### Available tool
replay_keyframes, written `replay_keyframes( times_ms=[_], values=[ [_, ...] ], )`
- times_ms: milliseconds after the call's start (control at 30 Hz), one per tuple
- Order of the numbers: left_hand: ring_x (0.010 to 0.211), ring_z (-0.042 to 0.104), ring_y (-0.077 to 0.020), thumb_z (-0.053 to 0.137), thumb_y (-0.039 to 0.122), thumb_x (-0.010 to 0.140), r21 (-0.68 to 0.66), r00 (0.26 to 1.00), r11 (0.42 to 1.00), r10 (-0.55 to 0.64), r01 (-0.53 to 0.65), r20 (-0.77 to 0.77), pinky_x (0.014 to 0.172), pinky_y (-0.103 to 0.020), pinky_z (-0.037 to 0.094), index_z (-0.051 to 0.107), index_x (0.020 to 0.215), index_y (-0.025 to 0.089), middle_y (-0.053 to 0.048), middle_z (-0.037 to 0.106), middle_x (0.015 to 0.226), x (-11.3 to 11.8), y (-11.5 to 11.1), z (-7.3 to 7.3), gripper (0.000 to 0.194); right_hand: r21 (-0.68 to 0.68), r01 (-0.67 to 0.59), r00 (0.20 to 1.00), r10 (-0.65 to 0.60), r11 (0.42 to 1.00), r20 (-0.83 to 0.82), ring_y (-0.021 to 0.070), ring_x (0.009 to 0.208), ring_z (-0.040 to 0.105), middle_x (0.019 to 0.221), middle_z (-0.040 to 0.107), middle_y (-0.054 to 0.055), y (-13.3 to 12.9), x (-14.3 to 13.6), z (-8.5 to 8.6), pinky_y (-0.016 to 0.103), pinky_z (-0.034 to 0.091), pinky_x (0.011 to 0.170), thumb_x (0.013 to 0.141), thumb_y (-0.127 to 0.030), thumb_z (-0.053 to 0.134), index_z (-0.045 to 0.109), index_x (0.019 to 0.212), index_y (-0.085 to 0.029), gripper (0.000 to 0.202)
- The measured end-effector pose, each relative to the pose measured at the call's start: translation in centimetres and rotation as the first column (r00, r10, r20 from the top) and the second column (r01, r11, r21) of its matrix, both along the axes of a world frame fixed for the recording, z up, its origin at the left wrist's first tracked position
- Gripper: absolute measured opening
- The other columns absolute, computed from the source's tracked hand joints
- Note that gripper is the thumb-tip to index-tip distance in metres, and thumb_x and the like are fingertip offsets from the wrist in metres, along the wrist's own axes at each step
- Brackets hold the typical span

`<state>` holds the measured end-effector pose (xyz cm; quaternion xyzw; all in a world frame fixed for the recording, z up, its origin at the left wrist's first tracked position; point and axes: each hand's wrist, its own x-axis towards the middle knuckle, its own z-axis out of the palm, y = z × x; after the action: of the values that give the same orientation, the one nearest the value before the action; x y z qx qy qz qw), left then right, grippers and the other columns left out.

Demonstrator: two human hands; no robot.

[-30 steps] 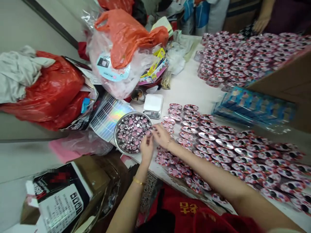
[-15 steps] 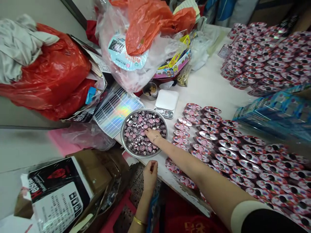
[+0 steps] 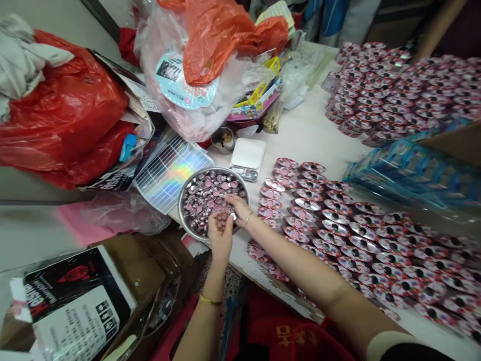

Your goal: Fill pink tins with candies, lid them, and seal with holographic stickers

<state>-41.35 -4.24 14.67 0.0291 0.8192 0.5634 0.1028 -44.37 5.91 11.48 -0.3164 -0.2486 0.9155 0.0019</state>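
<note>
A round metal bowl (image 3: 181, 218) at the table's edge is full of small round caps (image 3: 205, 200), silvery with some pink faces. My left hand (image 3: 221, 233) is over the bowl's near side with its fingers curled. A small shiny silver cap (image 3: 233, 216) shows at its thumb tip. Just to the right, my right hand (image 3: 238, 206) is close to it above the caps, its fingers drawn together. What those fingers hold is too small to make out. Rows of red-and-white oval-topped pieces (image 3: 336, 228) stand right of the bowl, some with pink round centres, others with dark ones.
A white scale (image 3: 248, 153) and a small cup (image 3: 223, 139) sit behind the bowl. Shiny gridded sheets (image 3: 175, 173) lie on its left. Plastic bags (image 3: 221, 45) are piled at the back. Blue packages (image 3: 409, 173) stand at right; another person's arm (image 3: 439, 30) shows beyond.
My left hand has risen from below the table edge to over the bowl, beside my right hand. My right hand has lifted from among the caps. The view has shifted slightly.
</note>
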Motion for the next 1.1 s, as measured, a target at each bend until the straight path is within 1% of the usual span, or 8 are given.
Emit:
replay_keyframes(
  times_ms=[233,367,533,633,733,833,967,1100],
  values=[
    [0.061,0.052,-0.0087,0.067,0.04,0.078,0.08,0.948,0.955,-0.293,0.285,0.127,0.058,-0.02,0.044,0.056,0.097,0.018,0.002,0.055,0.073,5.0,5.7,0.7,0.031,0.172,0.387,0.905,-0.409,0.906,0.116,0.0055,0.041,0.044,0.06,0.056,-0.008,4.9,7.8,1.4,0.017,0.031,0.038,0.069,-0.041,0.071,0.052,0.082,-0.021,0.031],
    [0.058,0.052,-0.0082,0.068,0.045,0.074,0.191,0.871,0.913,-0.402,0.359,0.282,0.055,-0.019,0.042,0.055,0.085,0.018,0.002,0.057,0.069,6.9,10.2,-0.1,0.032,0.29,0.378,0.887,-0.433,0.879,0.157,0.007,0.04,0.046,0.063,0.059,-0.006,10.0,15.2,1.3,0.019,0.033,0.036,0.067,-0.039,0.072,0.059,0.092,-0.02,0.034],
    [0.049,0.044,-0.0075,0.064,0.047,0.073,0.131,0.786,0.856,-0.513,0.5,0.347,0.05,-0.019,0.034,0.048,0.072,0.019,0.005,0.052,0.057,5.7,16.0,-2.8,0.033,0.315,0.34,0.897,-0.406,0.886,0.175,0.0065,0.04,0.046,0.066,0.06,-0.005,13.7,23.4,0.6,0.016,0.025,0.033,0.066,-0.041,0.074,0.056,0.103,-0.022,0.045],
    [0.058,0.049,-0.0102,0.061,0.038,0.077,-0.088,0.72,0.718,-0.673,0.691,0.168,0.06,-0.022,0.04,0.05,0.067,0.018,0.002,0.054,0.063,4.7,18.8,-4.2,0.025,0.262,0.361,0.892,-0.413,0.895,0.184,0.0055,0.04,0.045,0.065,0.058,-0.005,14.5,25.7,0.4,0.015,0.022,0.033,0.067,-0.043,0.074,0.056,0.1,-0.021,0.044],
    [0.071,0.055,-0.0137,0.053,0.025,0.082,-0.238,0.641,0.606,-0.761,0.759,0.105,0.07,-0.025,0.043,0.056,0.074,0.018,-0.002,0.06,0.075,4.5,20.9,-4.9,0.011,0.222,0.37,0.894,-0.411,0.902,0.177,0.0044,0.039,0.041,0.065,0.056,-0.006,14.8,26.2,0.3,0.015,0.019,0.033,0.068,-0.043,0.074,0.056,0.104,-0.021,0.045],
    [0.079,0.059,-0.0162,0.051,0.015,0.081,-0.397,0.605,0.52,-0.786,0.756,0.124,0.076,-0.027,0.043,0.058,0.093,0.017,-0.006,0.065,0.088,4.9,22.5,-4.8,0.013,0.213,0.348,0.908,-0.385,0.913,0.163,0.0031,0.037,0.036,0.064,0.055,-0.007,15.0,25.8,0.1,0.016,0.015,0.033,0.07,-0.043,0.073,0.056,0.106,-0.021,0.046],
    [0.092,0.063,-0.0224,0.05,0.017,0.084,-0.701,0.517,0.252,-0.834,0.667,0.192,0.08,-0.031,0.043,0.06,0.094,0.016,-0.013,0.067,0.099,5.5,24.5,-3.9,0.014,0.213,0.325,0.922,-0.359,0.921,0.145,0.003,0.037,0.035,0.065,0.055,-0.006,15.1,25.2,-0.2,0.016,0.013,0.034,0.073,-0.047,0.07,0.057,0.108,-0.02,0.046],
    [0.095,0.065,-0.0282,0.054,0.031,0.086,-0.792,0.511,0.045,-0.786,0.609,0.348,0.078,-0.034,0.046,0.064,0.101,0.016,-0.016,0.069,0.099,5.1,25.9,-3.3,0.024,0.218,0.333,0.919,-0.367,0.918,0.144,0.0037,0.037,0.037,0.065,0.056,-0.006,15.4,25.0,-0.8,0.017,0.017,0.033,0.074,-0.05,0.068,0.058,0.11,-0.019,0.048]
  ],
)
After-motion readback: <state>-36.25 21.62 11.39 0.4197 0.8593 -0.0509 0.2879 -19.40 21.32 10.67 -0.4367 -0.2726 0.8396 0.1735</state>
